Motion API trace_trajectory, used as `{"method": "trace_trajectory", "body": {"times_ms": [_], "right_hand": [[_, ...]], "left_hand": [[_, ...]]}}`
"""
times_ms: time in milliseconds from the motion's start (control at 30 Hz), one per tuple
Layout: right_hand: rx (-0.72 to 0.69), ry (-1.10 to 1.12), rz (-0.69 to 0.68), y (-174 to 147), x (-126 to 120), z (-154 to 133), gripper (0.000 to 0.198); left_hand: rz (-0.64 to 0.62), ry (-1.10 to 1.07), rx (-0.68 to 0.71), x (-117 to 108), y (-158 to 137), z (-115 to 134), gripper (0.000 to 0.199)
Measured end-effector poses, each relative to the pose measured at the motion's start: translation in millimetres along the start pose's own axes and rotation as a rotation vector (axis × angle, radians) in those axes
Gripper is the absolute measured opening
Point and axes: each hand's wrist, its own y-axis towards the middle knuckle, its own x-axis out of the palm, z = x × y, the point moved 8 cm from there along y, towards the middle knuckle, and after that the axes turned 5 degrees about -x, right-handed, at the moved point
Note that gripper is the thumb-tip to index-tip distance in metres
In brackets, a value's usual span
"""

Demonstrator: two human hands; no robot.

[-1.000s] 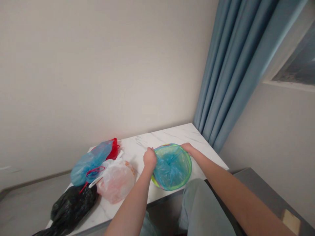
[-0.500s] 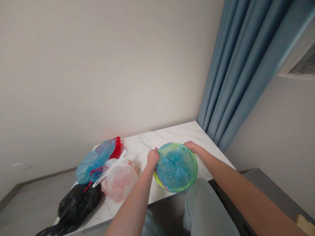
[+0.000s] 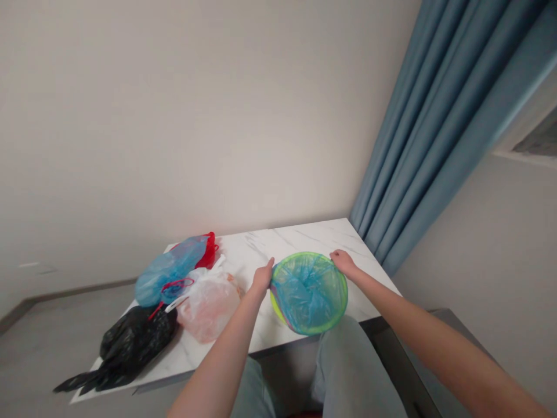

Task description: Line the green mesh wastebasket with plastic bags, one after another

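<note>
A round bin with a yellow-green rim [image 3: 345, 288] stands near the front edge of the white marbled table. Its inside is lined with a translucent blue plastic bag [image 3: 311, 296], which also hangs over the left side of the rim. At that left side, my left hand [image 3: 262, 277] is closed on the bag's edge, thumb upward. On the far right of the rim, my right hand [image 3: 343, 262] pinches the bag's edge with curled fingers. Both fingertips are partly hidden.
On the table [image 3: 300, 233] at left lie a blue bag [image 3: 167, 273] with red handles, a white bag [image 3: 211, 310] with pinkish contents, and a knotted black bag [image 3: 134, 342]. A blue curtain [image 3: 418, 139] hangs at right. My knees are under the table's front edge.
Both hands have moved slightly outward from the bin, the left one to the left and the right one to the right. The view has shifted a little.
</note>
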Motion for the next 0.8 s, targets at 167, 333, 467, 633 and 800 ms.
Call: {"method": "trace_trajectory", "body": {"times_ms": [167,333,467,633,800], "right_hand": [[-0.061,-0.105,0.004,-38.1,11.7,6.8,0.025],[-0.047,-0.217,0.013,-58.8,19.7,3.6,0.025],[-0.024,-0.277,0.010,-63.1,17.5,-4.9,0.032],[-0.022,-0.295,0.007,-67.8,15.6,-11.0,0.035],[-0.047,-0.272,0.000,-70.6,15.5,-9.8,0.042]], "left_hand": [[-0.115,-0.160,0.043,-3.5,-44.8,-28.8,0.047],[-0.043,-0.207,0.091,-10.5,-67.7,-49.2,0.044],[0.044,-0.189,0.088,-19.9,-71.2,-65.3,0.039],[0.030,-0.171,0.011,-12.4,-78.1,-88.2,0.039],[0.050,-0.076,0.020,-14.5,-85.7,-87.3,0.032]]}}
